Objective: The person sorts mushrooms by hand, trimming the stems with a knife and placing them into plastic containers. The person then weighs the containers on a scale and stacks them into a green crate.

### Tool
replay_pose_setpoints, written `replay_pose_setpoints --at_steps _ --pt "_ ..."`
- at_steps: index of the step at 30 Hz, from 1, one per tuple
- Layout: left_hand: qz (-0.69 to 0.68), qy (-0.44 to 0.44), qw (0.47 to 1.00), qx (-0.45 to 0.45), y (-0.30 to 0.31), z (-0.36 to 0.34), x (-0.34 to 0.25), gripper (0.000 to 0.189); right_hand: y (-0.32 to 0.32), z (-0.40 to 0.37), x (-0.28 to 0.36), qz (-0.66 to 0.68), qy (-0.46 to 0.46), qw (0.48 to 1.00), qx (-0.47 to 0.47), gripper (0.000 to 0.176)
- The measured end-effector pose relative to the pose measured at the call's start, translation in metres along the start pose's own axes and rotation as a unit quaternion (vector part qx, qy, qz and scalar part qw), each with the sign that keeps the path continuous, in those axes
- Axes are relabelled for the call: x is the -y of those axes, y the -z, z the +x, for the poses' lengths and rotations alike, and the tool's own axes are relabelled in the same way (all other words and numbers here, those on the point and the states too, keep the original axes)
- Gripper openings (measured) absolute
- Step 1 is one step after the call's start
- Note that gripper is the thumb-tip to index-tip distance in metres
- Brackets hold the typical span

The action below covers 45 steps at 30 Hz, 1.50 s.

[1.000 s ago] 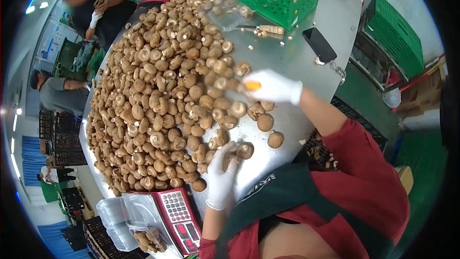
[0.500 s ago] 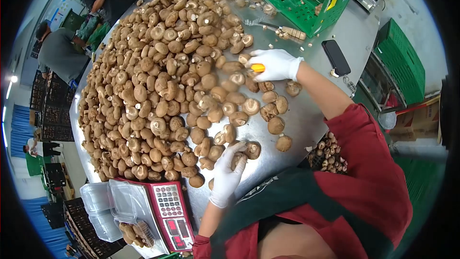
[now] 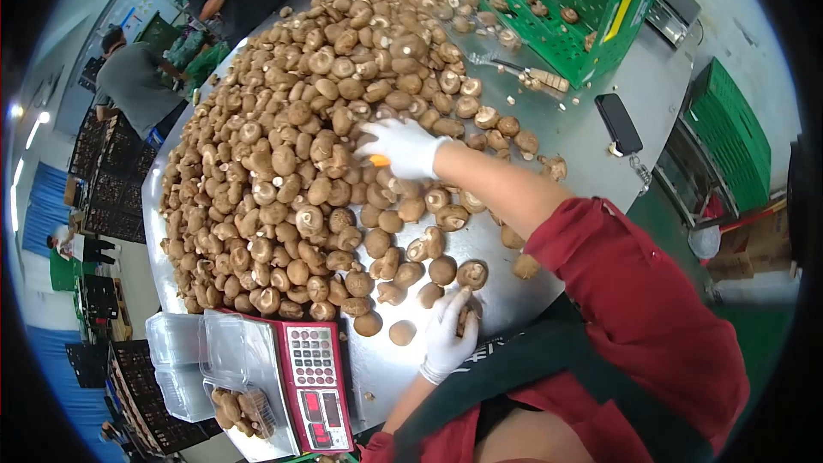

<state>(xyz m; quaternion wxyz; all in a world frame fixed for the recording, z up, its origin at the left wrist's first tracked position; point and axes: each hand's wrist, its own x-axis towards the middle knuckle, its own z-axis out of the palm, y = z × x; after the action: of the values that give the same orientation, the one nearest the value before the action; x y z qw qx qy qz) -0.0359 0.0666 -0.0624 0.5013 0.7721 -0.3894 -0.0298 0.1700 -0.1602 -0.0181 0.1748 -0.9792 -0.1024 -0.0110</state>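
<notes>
A large heap of brown shiitake mushrooms (image 3: 283, 146) covers the metal table (image 3: 506, 291). My right hand (image 3: 403, 147), in a white glove, reaches over the heap with its fingertips among the mushrooms. It keeps a small orange-handled tool (image 3: 379, 160) under the palm; the tool's working end is hidden. Near the table's front edge, my left hand (image 3: 450, 339), also gloved, is closed around a mushroom (image 3: 467, 319) partly covered by the fingers. Just beyond that hand lie loose mushrooms, one of them stem side up (image 3: 471, 274).
A red scale (image 3: 313, 360) carries clear plastic boxes (image 3: 236, 351), one with mushrooms inside. At the far right stand a green crate (image 3: 591, 51), a wooden-handled brush (image 3: 544, 77) and a black phone (image 3: 619, 123). Other people (image 3: 141, 86) are across the table.
My right hand has moved left, deeper over the heap, with the orange-handled tool. My left hand has drawn back slightly from the loose mushrooms. The whole view has shifted a little.
</notes>
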Motion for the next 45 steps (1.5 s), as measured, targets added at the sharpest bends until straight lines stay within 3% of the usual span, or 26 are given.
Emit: replay_pose_setpoints --at_steps 5,7,9,13,14,17,19,21,23,25,29,33,38,41,42,43,44,45 --pt "-0.130 0.102 0.986 0.001 -0.013 -0.036 0.026 0.045 0.005 -0.043 0.017 -0.028 0.038 0.999 0.002 0.043" --pt "-0.153 0.132 0.979 0.010 -0.016 -0.041 0.033 0.043 -0.015 -0.055 0.015 -0.010 0.025 0.999 -0.031 0.049" --pt "-0.141 0.111 0.984 0.008 -0.013 -0.037 0.032 0.040 -0.035 -0.061 0.009 0.072 -0.007 0.994 -0.080 0.052" --pt "-0.115 0.093 0.989 0.012 0.000 -0.028 0.022 0.033 -0.017 -0.079 0.024 -0.018 0.068 0.992 -0.108 0.047" --pt "-0.101 0.091 0.991 0.015 0.005 -0.025 0.015 0.032 -0.003 -0.082 0.033 0.023 -0.002 0.998 -0.051 0.046" --pt "-0.125 0.101 0.987 0.013 0.002 -0.027 0.020 0.031 -0.011 -0.062 0.014 0.179 0.026 0.977 -0.111 0.047" --pt "-0.111 0.109 0.988 0.016 0.005 -0.025 0.016 0.032 0.005 -0.045 0.012 0.213 -0.050 0.965 -0.143 0.043" --pt "-0.150 0.089 0.984 -0.022 0.000 -0.025 0.020 0.035 0.018 -0.030 0.013 0.193 -0.122 0.966 -0.124 0.040" --pt "-0.135 0.099 0.986 -0.018 0.006 -0.022 0.011 0.034 -0.012 -0.002 -0.010 0.127 -0.049 0.984 -0.112 0.042" --pt "-0.147 0.095 0.984 -0.031 0.004 -0.023 0.012 0.033 -0.021 0.001 -0.002 0.106 -0.039 0.993 -0.032 0.045" --pt "-0.113 0.053 0.992 -0.020 0.010 -0.021 0.012 0.031 -0.003 -0.014 0.025 0.068 -0.122 0.990 -0.028 0.045" --pt "-0.123 0.055 0.991 -0.018 0.011 -0.020 0.012 0.030 0.001 -0.040 0.020 0.039 -0.088 0.995 -0.031 0.053" --pt "-0.141 0.068 0.988 -0.003 0.012 -0.020 0.015 0.029 0.015 -0.070 0.016 0.022 -0.152 0.988 -0.012 0.055" --pt "-0.147 0.053 0.988 -0.009 0.011 -0.021 0.016 0.029 0.022 -0.083 0.007 0.064 -0.134 0.988 -0.036 0.053" --pt "-0.147 0.047 0.988 -0.010 0.011 -0.020 0.018 0.029 0.010 -0.083 -0.007 0.101 -0.087 0.986 -0.099 0.050" --pt "-0.149 0.047 0.988 -0.005 0.009 -0.023 0.018 0.030 0.021 -0.088 0.003 0.173 -0.098 0.973 -0.118 0.042" --pt "-0.147 0.048 0.988 -0.003 0.007 -0.023 0.021 0.030 0.028 -0.094 0.010 0.423 -0.203 0.882 -0.049 0.036" --pt "-0.146 0.050 0.988 0.002 0.007 -0.024 0.021 0.031 0.039 -0.103 0.022 0.513 -0.160 0.840 -0.080 0.037"
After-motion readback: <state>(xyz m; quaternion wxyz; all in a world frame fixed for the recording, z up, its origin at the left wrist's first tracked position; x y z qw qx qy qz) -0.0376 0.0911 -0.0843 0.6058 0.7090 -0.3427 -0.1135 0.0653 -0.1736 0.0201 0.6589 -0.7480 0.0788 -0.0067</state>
